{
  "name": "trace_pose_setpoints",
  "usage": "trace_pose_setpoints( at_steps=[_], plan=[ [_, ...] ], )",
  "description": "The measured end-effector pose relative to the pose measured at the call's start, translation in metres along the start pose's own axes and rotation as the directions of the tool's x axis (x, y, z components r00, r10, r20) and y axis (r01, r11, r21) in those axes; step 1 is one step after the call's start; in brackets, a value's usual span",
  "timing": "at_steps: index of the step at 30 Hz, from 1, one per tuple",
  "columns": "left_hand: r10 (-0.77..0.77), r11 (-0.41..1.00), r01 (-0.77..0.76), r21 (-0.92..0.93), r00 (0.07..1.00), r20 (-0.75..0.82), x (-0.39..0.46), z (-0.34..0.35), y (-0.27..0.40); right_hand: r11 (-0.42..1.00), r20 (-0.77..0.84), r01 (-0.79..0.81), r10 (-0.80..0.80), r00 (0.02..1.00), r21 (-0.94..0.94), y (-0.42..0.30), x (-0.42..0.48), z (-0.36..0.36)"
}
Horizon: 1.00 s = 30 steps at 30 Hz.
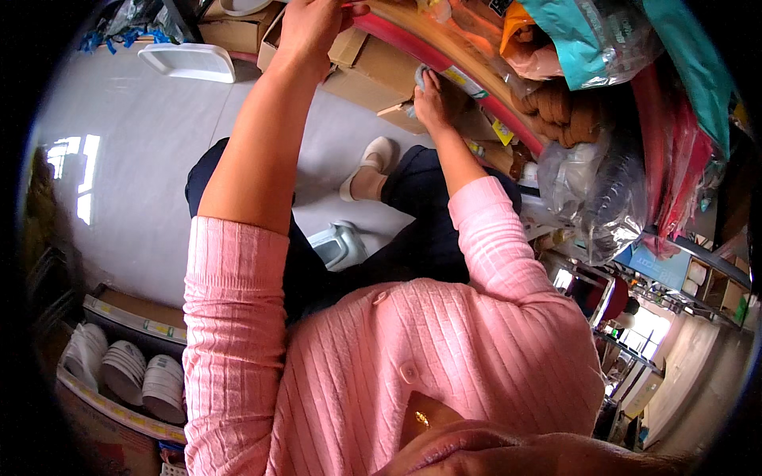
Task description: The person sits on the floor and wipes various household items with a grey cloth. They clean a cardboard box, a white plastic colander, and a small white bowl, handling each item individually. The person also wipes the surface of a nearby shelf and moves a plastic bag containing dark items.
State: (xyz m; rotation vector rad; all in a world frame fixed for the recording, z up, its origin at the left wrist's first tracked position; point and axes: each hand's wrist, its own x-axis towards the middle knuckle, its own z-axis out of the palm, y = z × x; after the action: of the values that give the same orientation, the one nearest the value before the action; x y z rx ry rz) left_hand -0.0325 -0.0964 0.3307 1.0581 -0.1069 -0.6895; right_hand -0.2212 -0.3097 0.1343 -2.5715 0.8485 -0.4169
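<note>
My left hand (312,35) reaches to the red front edge of a shelf (393,35) at the top of the view. Its fingertips are partly cut off by the picture's rim, so its grip is unclear. Lower down and to the right, my right hand (433,102) holds a crumpled grey-blue cloth (420,77) against or close beside the same red edge, near a label strip (466,81). Open cardboard boxes (375,71) stand below the shelf, behind both hands. Plastic-wrapped goods lie on the shelf, along with brown bundled items (559,113).
A pale plastic stool (342,247) stands on the floor between my legs. A white tray (187,62) lies at upper left. Stacked white containers (123,372) fill a lower-left shelf. Teal packets (595,41) and a clear bag (616,202) jut out at right.
</note>
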Motion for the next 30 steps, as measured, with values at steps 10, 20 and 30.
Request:
trace_pose_setpoints(
  at_steps=[10,20,30],
  plan=[
    [0.056,0.998,-0.057,-0.036,0.998,-0.015,0.0,-0.005,0.004,0.973,-0.061,0.224,-0.22,0.973,0.058,-0.091,-0.064,0.015],
    [0.075,0.995,-0.075,-0.067,0.997,-0.006,0.006,-0.01,0.004,-0.763,0.875,-0.453,0.304,0.378,0.461,-0.066,-0.069,0.153],
    [0.073,0.996,-0.075,-0.044,0.996,-0.045,0.007,-0.01,0.006,-0.812,0.765,-0.154,0.441,0.47,0.563,-0.071,-0.021,0.083]
  ],
)
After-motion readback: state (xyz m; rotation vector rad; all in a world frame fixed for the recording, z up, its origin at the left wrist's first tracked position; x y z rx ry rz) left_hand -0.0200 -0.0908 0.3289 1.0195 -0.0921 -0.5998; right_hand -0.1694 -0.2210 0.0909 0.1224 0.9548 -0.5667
